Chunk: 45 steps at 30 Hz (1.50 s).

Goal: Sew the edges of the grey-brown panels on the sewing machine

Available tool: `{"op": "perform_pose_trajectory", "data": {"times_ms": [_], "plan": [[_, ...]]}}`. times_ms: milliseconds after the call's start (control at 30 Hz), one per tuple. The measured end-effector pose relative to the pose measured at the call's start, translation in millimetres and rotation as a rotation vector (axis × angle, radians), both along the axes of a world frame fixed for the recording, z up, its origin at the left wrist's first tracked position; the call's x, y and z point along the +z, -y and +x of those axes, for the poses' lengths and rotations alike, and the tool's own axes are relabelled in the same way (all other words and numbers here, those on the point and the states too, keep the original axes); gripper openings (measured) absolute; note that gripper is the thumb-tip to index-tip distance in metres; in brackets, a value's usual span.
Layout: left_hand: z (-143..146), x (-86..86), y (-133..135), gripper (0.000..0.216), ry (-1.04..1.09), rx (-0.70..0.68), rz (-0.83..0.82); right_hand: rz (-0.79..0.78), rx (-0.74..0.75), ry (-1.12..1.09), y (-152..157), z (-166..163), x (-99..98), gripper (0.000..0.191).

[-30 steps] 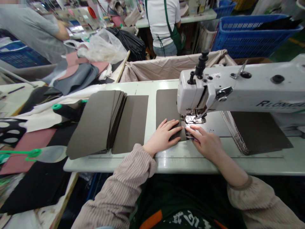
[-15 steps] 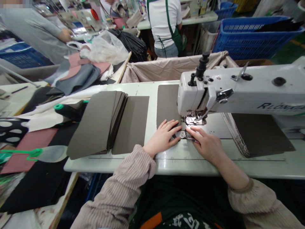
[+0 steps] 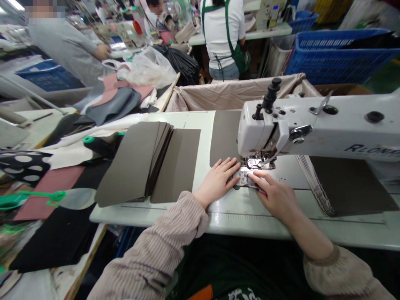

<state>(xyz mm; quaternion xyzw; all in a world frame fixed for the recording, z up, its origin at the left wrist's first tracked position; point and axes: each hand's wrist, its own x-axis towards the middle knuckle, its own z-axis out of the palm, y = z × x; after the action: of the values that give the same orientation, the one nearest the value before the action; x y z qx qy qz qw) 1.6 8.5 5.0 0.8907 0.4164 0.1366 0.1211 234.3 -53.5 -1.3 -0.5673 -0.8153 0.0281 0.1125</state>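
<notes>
My left hand (image 3: 218,180) lies flat, fingers stretched, on the near end of a grey-brown sheet (image 3: 224,135) that runs under the presser foot (image 3: 260,163) of a white sewing machine (image 3: 312,125). My right hand (image 3: 275,195) rests on the table just right of the needle plate, forefinger out toward the foot. A thin tool (image 3: 258,189) shows under its fingers. The sheet's far end reaches past the machine head.
A fanned stack of like sheets (image 3: 146,160) lies left of my hands. Another stack (image 3: 343,183) sits under the machine arm at right. A cloth-lined bin (image 3: 225,93) stands behind the table. Blue crates (image 3: 337,52) and two people stand beyond. Fabric pieces cover the left bench.
The sheet has fed away from me under the foot, and both hands have followed it toward the needle. My head has shifted, so the view slid rightward.
</notes>
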Motion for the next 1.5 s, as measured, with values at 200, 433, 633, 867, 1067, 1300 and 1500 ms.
{"op": "perform_pose_trajectory", "data": {"times_ms": [200,433,633,867,1067,1300,1500], "plan": [[0.3,1.8,-5.2,0.045,-0.001,0.001,-0.007,-0.004,0.001,-0.007,0.5,0.3,0.1,0.053],[1.8,-1.7,-7.0,0.044,0.034,0.016,0.010,0.032,0.007,-0.014,0.0,0.3,-5.1,0.058],[1.4,-3.5,-7.3,0.043,0.038,0.010,0.022,0.012,0.000,-0.012,-0.3,0.3,-5.0,0.056],[1.9,-4.6,-9.9,0.044,0.039,0.018,0.042,-0.010,0.003,-0.036,-1.0,-0.2,-3.9,0.054],[3.7,-6.7,-11.0,0.046,0.034,0.025,0.059,0.009,0.003,-0.041,-0.6,-0.9,-4.1,0.055],[4.2,-7.0,-9.8,0.045,0.036,0.032,0.059,-0.002,-0.001,-0.037,-0.9,-0.8,-5.1,0.055],[3.8,-7.4,-9.4,0.044,0.048,0.032,0.068,0.021,-0.003,-0.061,-0.1,-1.8,-4.6,0.055]]}}
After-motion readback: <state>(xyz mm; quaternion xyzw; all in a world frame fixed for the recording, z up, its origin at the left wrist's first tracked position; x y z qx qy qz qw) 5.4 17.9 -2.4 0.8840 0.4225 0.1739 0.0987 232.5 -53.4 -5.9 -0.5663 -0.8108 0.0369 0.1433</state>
